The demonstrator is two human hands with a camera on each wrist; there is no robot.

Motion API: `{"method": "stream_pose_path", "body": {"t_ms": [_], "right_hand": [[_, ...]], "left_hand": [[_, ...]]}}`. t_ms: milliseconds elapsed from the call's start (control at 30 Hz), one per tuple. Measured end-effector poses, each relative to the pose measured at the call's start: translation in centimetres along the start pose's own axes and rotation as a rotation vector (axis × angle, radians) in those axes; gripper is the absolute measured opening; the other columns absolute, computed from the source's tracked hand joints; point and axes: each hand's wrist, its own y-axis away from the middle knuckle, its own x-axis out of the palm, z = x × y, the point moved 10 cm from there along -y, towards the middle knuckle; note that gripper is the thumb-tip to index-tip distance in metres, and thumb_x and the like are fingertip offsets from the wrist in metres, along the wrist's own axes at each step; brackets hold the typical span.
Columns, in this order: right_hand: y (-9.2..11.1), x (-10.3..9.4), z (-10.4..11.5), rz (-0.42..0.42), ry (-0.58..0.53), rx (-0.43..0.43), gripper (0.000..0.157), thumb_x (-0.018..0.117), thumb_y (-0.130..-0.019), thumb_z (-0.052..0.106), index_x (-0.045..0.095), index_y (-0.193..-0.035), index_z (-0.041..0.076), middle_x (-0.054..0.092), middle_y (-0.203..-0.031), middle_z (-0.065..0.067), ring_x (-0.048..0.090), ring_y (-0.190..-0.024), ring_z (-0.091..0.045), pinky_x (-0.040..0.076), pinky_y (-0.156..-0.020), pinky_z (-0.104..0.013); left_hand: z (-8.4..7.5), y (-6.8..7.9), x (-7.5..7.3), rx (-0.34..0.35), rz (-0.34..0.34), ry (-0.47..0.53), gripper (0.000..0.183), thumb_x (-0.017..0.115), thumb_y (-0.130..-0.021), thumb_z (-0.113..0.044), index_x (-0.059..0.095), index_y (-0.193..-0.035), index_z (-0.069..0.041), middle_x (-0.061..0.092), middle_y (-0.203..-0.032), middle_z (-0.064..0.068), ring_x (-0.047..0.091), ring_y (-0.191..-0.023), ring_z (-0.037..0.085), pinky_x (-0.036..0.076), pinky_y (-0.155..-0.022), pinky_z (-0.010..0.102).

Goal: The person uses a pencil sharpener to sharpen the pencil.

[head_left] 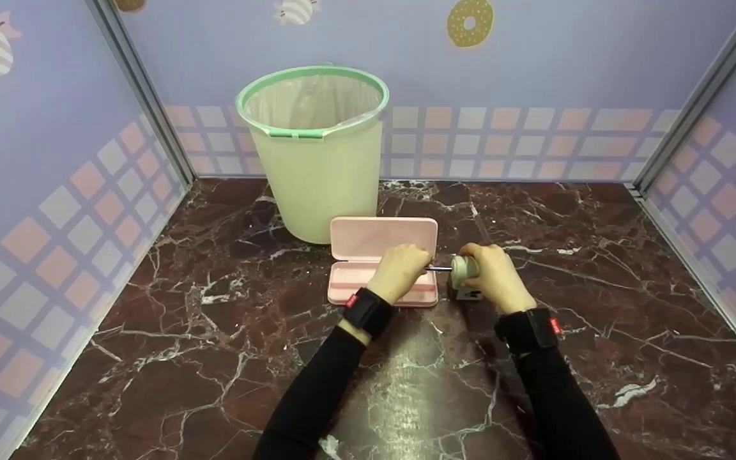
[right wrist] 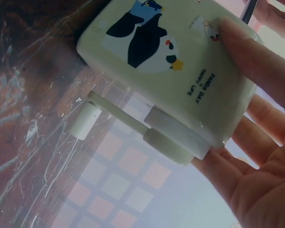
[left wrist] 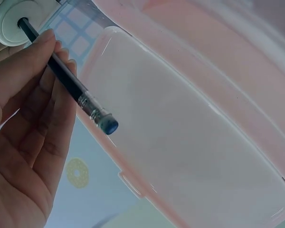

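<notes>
My left hand (head_left: 400, 271) pinches a dark pencil (left wrist: 66, 78) between thumb and fingers. The pencil's blue eraser end points back toward the left wrist camera, and its other end sits in the round hole of a pale pencil sharpener (right wrist: 180, 90). With thumb on one side and fingers on the other, my right hand (head_left: 499, 275) holds the sharpener, which carries a panda print. Its crank handle (right wrist: 118, 111) sticks out from the side away from the pencil, untouched. The pencil's tip is hidden inside. Behind the left hand lies an open pink pencil case (head_left: 384, 237).
A tall pale bin (head_left: 323, 172) with a green rim and a plastic liner stands behind the case, to the left. Patterned panels (head_left: 534, 76) enclose the dark marbled table (head_left: 214, 358) at the back and sides.
</notes>
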Motion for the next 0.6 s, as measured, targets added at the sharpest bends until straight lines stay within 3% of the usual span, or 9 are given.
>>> {"method": "stream_pose_path", "body": {"t_ms": [300, 600], "right_hand": [[0.1, -0.2, 0.1, -0.011, 0.013, -0.008, 0.045, 0.085, -0.064, -0.003, 0.067, -0.105, -0.002, 0.072, -0.1, -0.023, 0.062, -0.095, -0.046, 0.049, -0.085, -0.058], [0.1, -0.3, 0.3, -0.032, 0.014, -0.023, 0.044, 0.084, -0.062, -0.004, 0.067, -0.103, -0.003, 0.072, -0.097, -0.022, 0.063, -0.091, -0.045, 0.05, -0.083, -0.057]], "left_hand": [[-0.7, -0.5, -0.1, -0.016, 0.006, -0.044, 0.008, 0.067, -0.084, -0.016, 0.074, -0.081, -0.014, 0.074, -0.079, 0.002, 0.07, -0.072, 0.019, 0.057, -0.059, 0.032], [-2.3, -1.1, 0.1, 0.016, -0.029, -0.122, 0.012, 0.064, -0.085, -0.012, 0.074, -0.086, -0.018, 0.074, -0.084, -0.001, 0.07, -0.075, 0.016, 0.057, -0.061, 0.029]]}}
